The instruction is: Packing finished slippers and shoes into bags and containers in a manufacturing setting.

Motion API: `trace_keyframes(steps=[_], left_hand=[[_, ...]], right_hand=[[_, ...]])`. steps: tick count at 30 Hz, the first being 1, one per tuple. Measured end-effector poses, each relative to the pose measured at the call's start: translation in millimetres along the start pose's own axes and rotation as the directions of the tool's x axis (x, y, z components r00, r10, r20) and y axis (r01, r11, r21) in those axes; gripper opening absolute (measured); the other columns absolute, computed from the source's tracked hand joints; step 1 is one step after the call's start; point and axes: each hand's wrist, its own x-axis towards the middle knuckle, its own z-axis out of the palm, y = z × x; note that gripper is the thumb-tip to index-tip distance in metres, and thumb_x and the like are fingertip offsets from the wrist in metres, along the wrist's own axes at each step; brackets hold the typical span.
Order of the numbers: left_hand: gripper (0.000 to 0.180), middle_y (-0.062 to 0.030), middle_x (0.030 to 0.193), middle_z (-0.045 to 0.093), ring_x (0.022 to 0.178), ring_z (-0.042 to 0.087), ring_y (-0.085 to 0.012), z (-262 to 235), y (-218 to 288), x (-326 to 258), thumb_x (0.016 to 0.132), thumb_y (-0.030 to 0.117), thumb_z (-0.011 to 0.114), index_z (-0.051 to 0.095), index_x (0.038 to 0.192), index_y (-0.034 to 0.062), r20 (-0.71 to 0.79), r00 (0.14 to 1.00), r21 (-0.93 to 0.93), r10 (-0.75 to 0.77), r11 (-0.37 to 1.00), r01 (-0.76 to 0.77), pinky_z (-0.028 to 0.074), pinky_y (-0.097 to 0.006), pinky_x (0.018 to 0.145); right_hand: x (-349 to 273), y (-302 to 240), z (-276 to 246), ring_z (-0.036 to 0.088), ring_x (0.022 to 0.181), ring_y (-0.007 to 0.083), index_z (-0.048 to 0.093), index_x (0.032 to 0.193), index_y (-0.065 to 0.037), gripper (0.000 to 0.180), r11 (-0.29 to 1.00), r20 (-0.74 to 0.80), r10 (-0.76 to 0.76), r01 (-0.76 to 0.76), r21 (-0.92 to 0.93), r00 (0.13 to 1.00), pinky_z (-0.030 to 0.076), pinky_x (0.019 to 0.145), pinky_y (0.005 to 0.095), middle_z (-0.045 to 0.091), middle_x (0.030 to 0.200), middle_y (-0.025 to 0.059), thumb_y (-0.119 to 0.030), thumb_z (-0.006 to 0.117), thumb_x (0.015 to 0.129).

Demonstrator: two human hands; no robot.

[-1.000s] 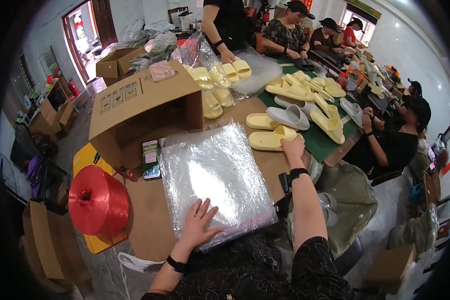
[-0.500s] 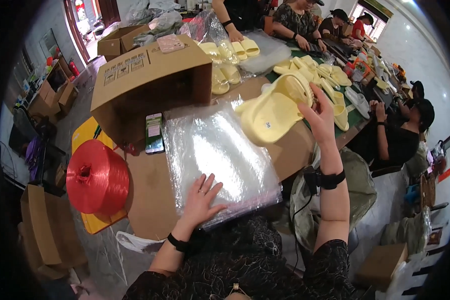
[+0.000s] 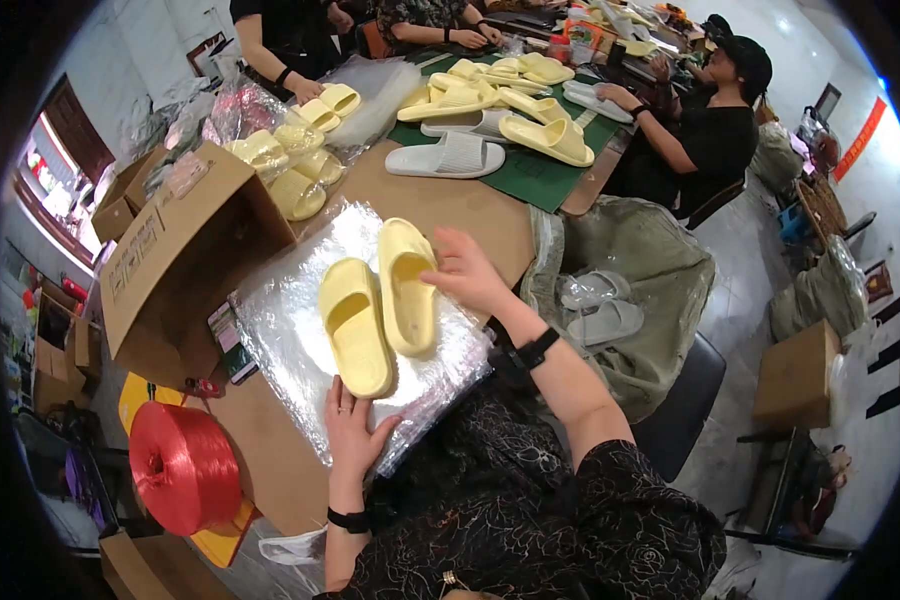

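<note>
A pair of pale yellow slide sandals lies side by side, soles down, on a stack of transparent plastic bags (image 3: 275,335). My right hand (image 3: 470,272) is at the right slide (image 3: 408,295), its thumb against the inner edge of the foot opening and its fingers spread apart above, outside the shoe. My left hand (image 3: 354,432) rests open on the bags' near edge, fingertips by the heel of the left slide (image 3: 354,330). A dark band sits on each wrist.
Left are an open cardboard box (image 3: 185,255), a phone (image 3: 232,345) and a red twine roll (image 3: 185,468). More yellow and grey slides (image 3: 445,156) lie on a green mat (image 3: 530,185). Right, a sack (image 3: 660,290) holds wrapped grey slides. Co-workers sit and stand around the table.
My right hand has brought the yellow slides from the air at right down onto the bags, and its grip has loosened. My left hand stays on the bags. The view has turned right.
</note>
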Motion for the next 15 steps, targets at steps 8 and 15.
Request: trace_keyframes(steps=[8,15], left_hand=[[0.064,-0.0163,0.141,0.048,0.137,0.032,-0.0422,-2.5,1.1,-1.4,0.077,0.046,0.074,0.061,0.127,0.0076,0.005,1.000,-0.023,-0.029,0.999,0.029,0.027,-0.055,0.112],[0.064,-0.0161,0.141,0.048,0.137,0.033,-0.0416,-1.7,3.9,4.1,0.079,0.047,0.072,0.060,0.127,0.0072,0.001,1.000,-0.017,0.006,1.000,-0.006,0.027,-0.055,0.111]], right_hand=[[-102.7,166.7,-92.4,0.059,0.111,0.0399,0.060,0.112,0.005,0.059,0.664,-0.447,0.592,-0.720,-0.200,0.671,0.047,0.093,0.0454,0.056,0.126,0.0266,-0.045,0.070,0.081],[-162.9,188.1,-106.2,0.062,0.101,0.0461,0.065,0.102,0.009,0.042,0.690,-0.253,0.667,-0.709,-0.147,0.701,0.048,0.086,0.0478,0.066,0.099,0.0320,-0.026,0.064,0.078]])
